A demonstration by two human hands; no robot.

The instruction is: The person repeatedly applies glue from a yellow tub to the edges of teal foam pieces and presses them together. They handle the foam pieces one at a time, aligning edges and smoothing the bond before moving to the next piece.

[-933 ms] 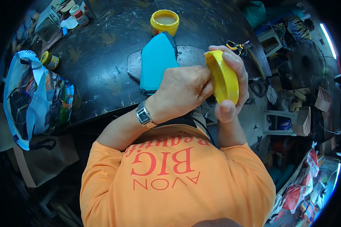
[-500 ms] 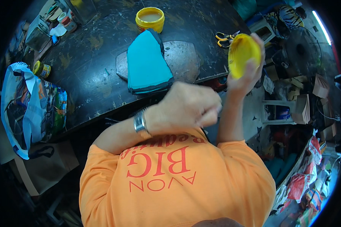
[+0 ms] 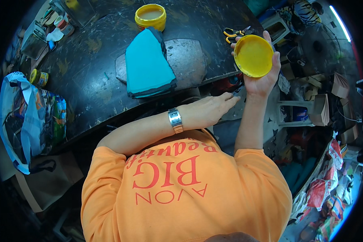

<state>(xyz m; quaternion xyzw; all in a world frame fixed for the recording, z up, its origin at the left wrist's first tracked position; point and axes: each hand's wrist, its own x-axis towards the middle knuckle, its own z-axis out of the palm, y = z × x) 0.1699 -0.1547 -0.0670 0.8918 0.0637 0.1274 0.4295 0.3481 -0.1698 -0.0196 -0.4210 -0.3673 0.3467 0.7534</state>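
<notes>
A round yellow plastic lid (image 3: 253,56) rests in my right hand (image 3: 259,84), its hollow side facing up. The thumb and fingers curl around its rim. My left hand (image 3: 207,111), below a metal wristwatch (image 3: 175,120), reaches across in front of my chest. Its fingers are stretched out and point toward my right forearm, with nothing seen in them. A stack of teal, dark-edged cut sheets (image 3: 149,64) lies on a dark flat slab (image 3: 187,60) on the table. Behind the stack stands an uncovered yellow tub (image 3: 150,17) with pale contents.
Yellow-handled pliers (image 3: 234,35) lie on the dark table (image 3: 84,80) beyond the lid. A bag with light blue handles (image 3: 24,117) and a small yellow-lidded jar (image 3: 39,77) are at the left. A fan (image 3: 318,46) and a white stool (image 3: 296,113) stand at the right.
My left hand has moved down and its fingers have gone from curled to stretched out. The lid has tilted so its inner side faces up more fully.
</notes>
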